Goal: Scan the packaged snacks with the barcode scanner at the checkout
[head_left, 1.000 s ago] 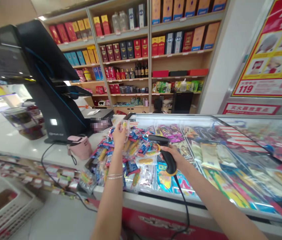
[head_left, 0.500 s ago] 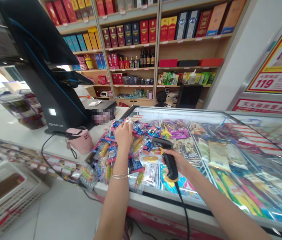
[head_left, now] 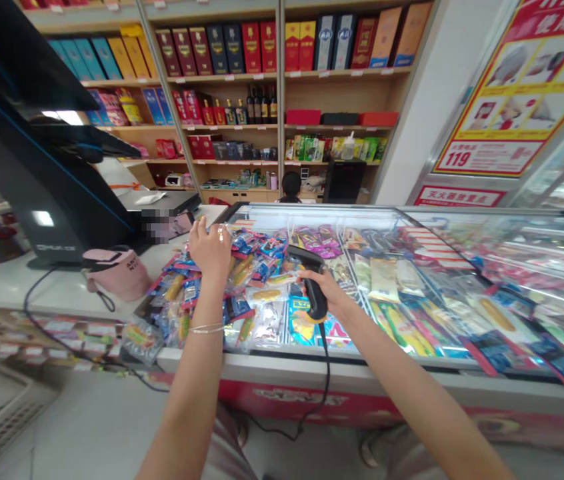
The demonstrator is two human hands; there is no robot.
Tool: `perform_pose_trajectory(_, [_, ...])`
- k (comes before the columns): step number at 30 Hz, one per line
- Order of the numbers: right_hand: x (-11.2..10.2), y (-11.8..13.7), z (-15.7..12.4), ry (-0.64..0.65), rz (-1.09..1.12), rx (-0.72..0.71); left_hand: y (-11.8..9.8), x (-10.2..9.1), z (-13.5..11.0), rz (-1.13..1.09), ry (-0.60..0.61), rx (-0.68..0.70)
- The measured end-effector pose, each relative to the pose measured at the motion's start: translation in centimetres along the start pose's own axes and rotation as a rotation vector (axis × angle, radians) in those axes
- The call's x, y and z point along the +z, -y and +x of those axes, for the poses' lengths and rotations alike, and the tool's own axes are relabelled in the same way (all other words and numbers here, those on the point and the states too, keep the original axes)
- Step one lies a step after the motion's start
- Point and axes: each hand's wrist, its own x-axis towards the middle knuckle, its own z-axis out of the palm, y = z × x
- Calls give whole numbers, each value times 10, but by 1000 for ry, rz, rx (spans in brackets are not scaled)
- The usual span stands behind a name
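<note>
- Nearest, 2 bare forearms reach out over the front rim of the freezer chest [head_left: 312, 363]. Thin bracelets [head_left: 205, 328] circle the left wrist.
- The right hand [head_left: 329, 293] is wrapped firmly round the handle of a black barcode scanner [head_left: 312, 287]. Its head points left toward the pile, and its cable [head_left: 325, 380] drops over the freezer's front edge.
- The snack packets [head_left: 257, 293] lie in a loose heap on the glass lid, spilling onto the white counter at the left. The scanner sits just beside the heap's right edge.
- The left hand [head_left: 209, 250] rests on the far top of the heap, back to the camera and fingers curled down. Something shiny shows at the fingertips, but I cannot tell whether they pinch a packet or only touch one.
- Done well, I judge the step wants:
  - 1 packet lifted clear of its neighbours.
  - That packet pulled flat, because crinkled film hides codes.
  - Its barcode turned to face the scanner head, with the right hand kept steady.
  - The cable kept off the heap, so it drags nothing away.
- Left of the heap are a pink cap [head_left: 115, 270] and a black checkout terminal [head_left: 37, 180].
- Farthest back, shelves [head_left: 282, 73] hold boxed goods and bottles.
</note>
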Motion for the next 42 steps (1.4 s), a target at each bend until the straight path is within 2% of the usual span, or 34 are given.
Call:
perform_pose_trajectory(4, [-49, 29, -20, -88, -31, -129, -40, -1, 2, -26, 45, 59])
perform_pose_trajectory(9, [-123, 64, -64, -294, -31, -161, -115, 27, -27, -154, 173, 147])
perform_pose_trajectory(16, [-218, 95, -130, -549, -22, -214, -232, 82, -119, -600, 517, 245])
perform_pose_trajectory(19, [-252, 101, -155, -634, 3, -216, -275, 94, -161, -811, 667, 239])
perform_pose_trajectory(22, [-279, 101, -173, -714, 39, -179, -308, 98, -197, -791, 846, 315])
perform_pose_trajectory(25, [-301, 97, -182, -808, 58, -107, -328, 97, -224, -603, 1043, 470])
perform_pose_trajectory(27, [-315, 93, -182, -843, 53, -59, -337, 98, -237, -509, 1128, 548])
perform_pose_trajectory(29, [-328, 89, -179, -841, 54, -45, -343, 100, -247, -476, 1159, 600])
perform_pose_trajectory(32, [-341, 86, -175, -831, 80, -106, -348, 104, -259, -471, 1157, 678])
perform_pose_trajectory(36, [-341, 87, -173, -844, 55, -123, -351, 108, -267, -456, 1159, 786])
perform_pose_trajectory(39, [-335, 88, -173, -849, 28, -86, -350, 107, -265, -445, 1197, 766])
perform_pose_trajectory(42, [-331, 88, -172, -848, 36, -84, -347, 107, -255, -463, 1245, 613])
